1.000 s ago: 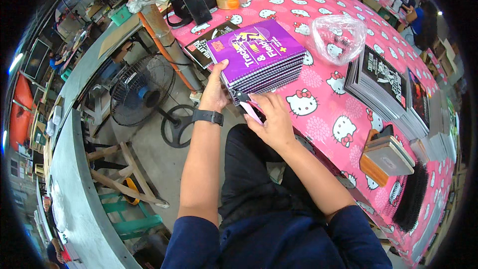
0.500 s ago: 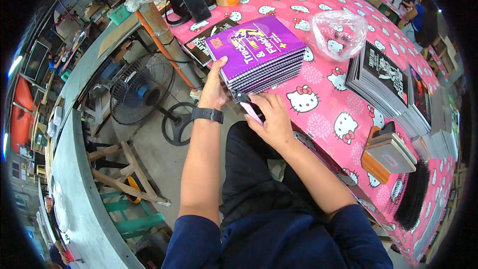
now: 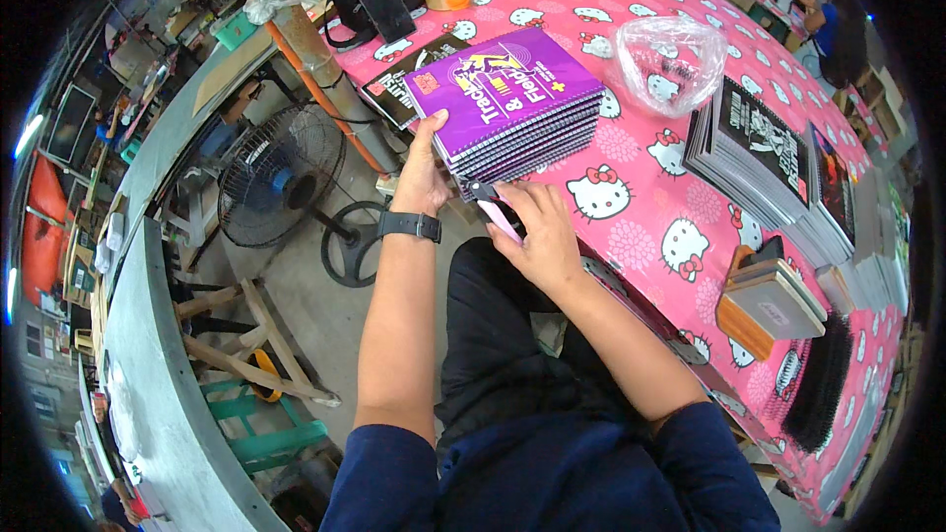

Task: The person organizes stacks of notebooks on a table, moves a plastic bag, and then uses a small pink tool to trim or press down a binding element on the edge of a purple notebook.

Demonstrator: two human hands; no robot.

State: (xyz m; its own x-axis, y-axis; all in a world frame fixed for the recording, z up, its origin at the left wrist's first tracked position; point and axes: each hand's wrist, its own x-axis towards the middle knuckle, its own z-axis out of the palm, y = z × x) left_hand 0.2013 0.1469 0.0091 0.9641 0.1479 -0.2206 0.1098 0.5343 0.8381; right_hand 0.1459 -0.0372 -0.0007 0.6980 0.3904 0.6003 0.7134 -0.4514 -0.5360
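on my feed the left hand (image 3: 422, 175) is clamped on the near left corner of the stack of purple notebooks (image 3: 512, 99), thumb on the top cover, other fingers mostly hidden. the right hand (image 3: 542, 234) grips a pink-handled tool (image 3: 501, 222), its black head at that same corner; i can't tell whether it bites the wire. i see large white lettering on the purple cover, a small reddish block of text and a yellow figure drawing; dark coils line the near edges. the stack sits by the left edge of the pink patterned surface (image 3: 626, 199), partly over a black-covered notebook (image 3: 389, 89) with pale lettering. farther right i make out a clear plastic bag (image 3: 705, 49), then black notebooks (image 3: 759, 143) with white lettering and artwork.
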